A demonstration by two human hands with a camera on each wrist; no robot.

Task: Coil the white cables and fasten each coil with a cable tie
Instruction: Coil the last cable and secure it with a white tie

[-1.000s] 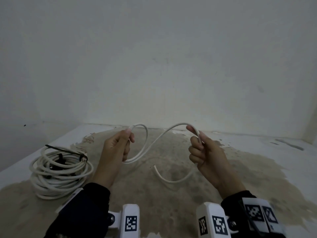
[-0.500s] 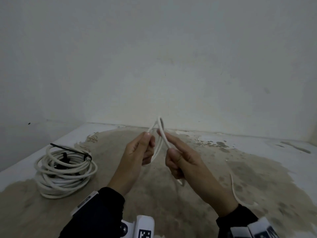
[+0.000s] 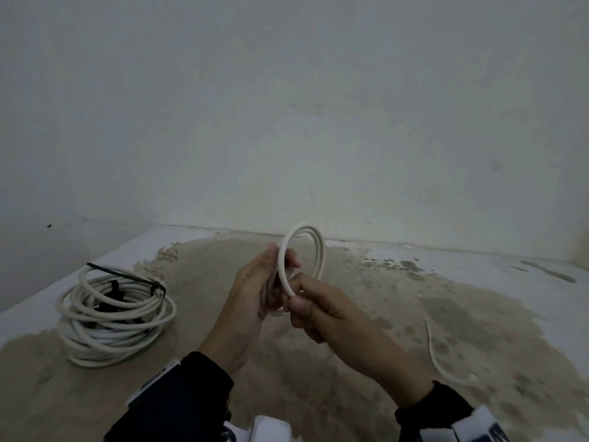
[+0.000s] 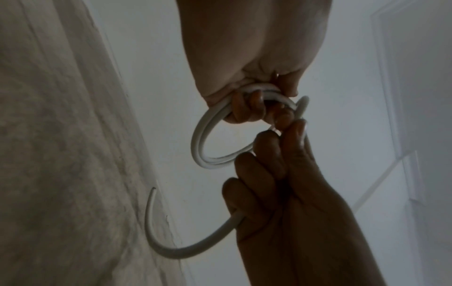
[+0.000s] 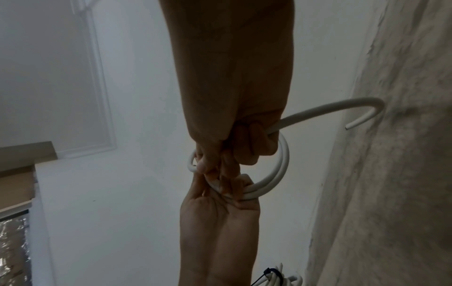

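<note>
A short white cable (image 3: 318, 247) is wound into a small double loop, held up between both hands at mid-frame. My left hand (image 3: 255, 291) grips the loop (image 4: 199, 139) at its left side, fingers curled round the strands. My right hand (image 3: 314, 309) pinches the cable at the loop's lower right (image 5: 276, 174). The cable's free tail (image 3: 435, 352) hangs from the right hand and curves over the floor (image 5: 342, 110). A large finished white coil (image 3: 111, 317) lies on the floor at left, bound by a black cable tie (image 3: 127, 275).
A stained, sandy patch of floor (image 3: 366, 330) spreads below the hands, and white walls (image 3: 287, 106) meet in a corner behind. The bound coil also shows at the bottom of the right wrist view (image 5: 281, 278).
The hands came together from about shoulder width apart. The open S-curve of cable became a small double loop held by both hands, and the tail swung out to the right.
</note>
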